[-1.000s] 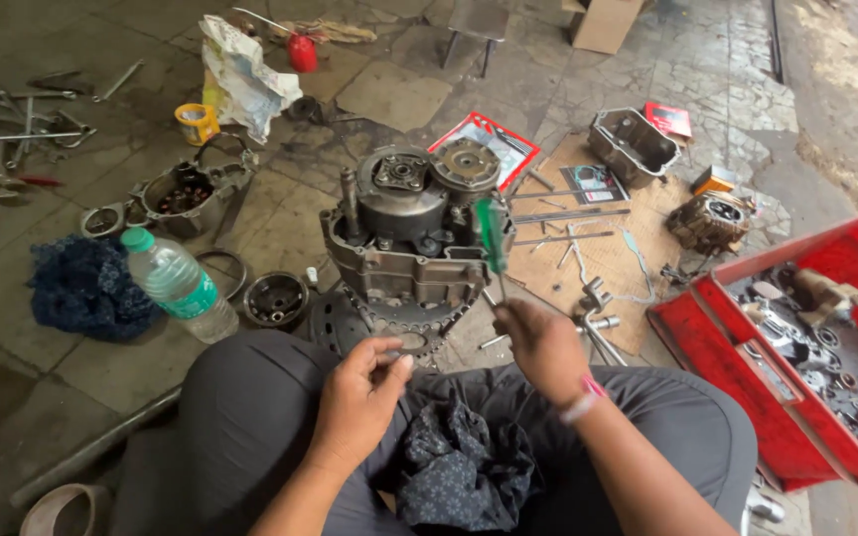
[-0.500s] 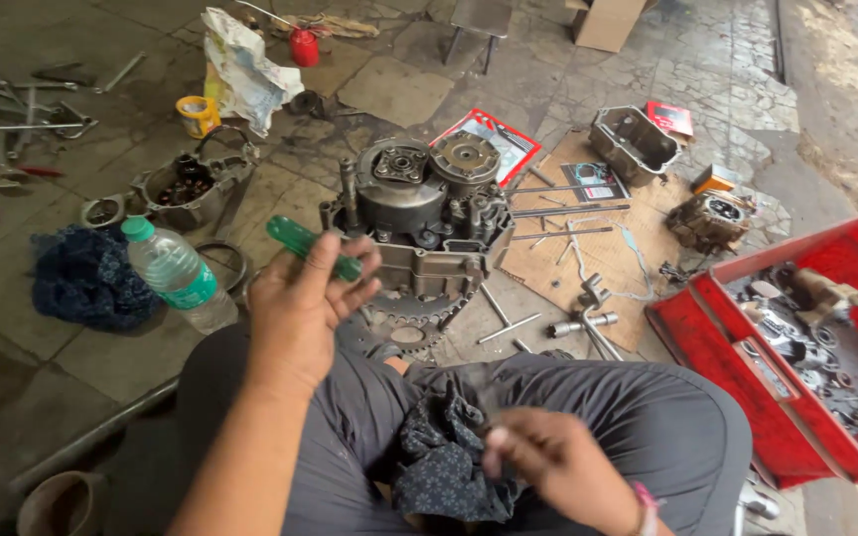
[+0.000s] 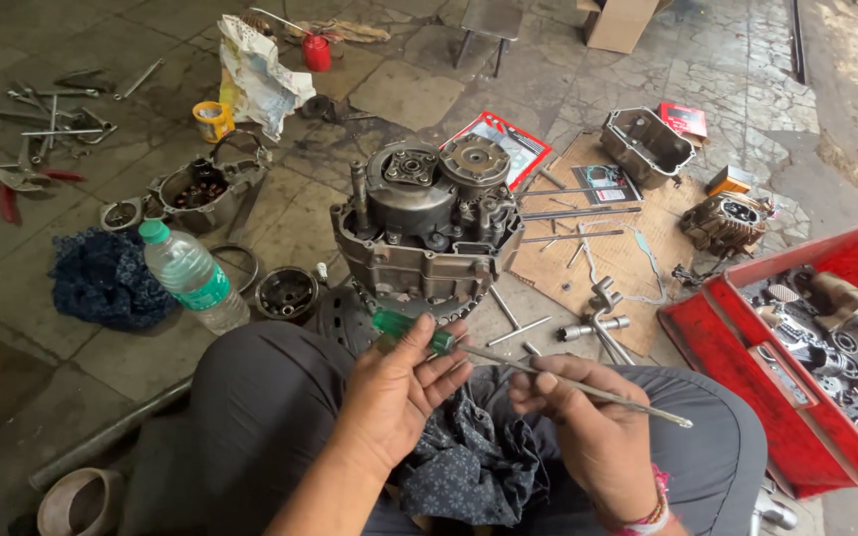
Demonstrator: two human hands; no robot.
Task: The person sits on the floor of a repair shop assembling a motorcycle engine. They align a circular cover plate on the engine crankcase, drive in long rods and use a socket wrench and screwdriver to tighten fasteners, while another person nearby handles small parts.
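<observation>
Green-handled and long-shafted, the screwdriver (image 3: 508,367) lies across both hands above the person's lap. Its translucent green grip is short and stubby; the bare metal shaft is thin, grey and straight, ending in a small tip at the lower right. The left hand (image 3: 399,392) is closed around the handle, fingers curled over it. The right hand (image 3: 588,422) pinches the shaft partway along between thumb and fingers. The long axis runs from upper left to lower right, handle toward the engine block, tip pointing at the red toolbox (image 3: 747,397). A dark patterned rag (image 3: 469,462) lies bunched on the lap right under the hands.

Just beyond the handle stands the grey engine block (image 3: 429,223), near the knees. To its right, loose bolts and rods lie on a sheet of cardboard (image 3: 628,263), which leaves little free floor there. The toolbox edge sits close beside the right knee. On the left a plastic bottle (image 3: 191,276) with a green cap stands near the left knee, with a blue cloth (image 3: 101,278) beside it.
</observation>
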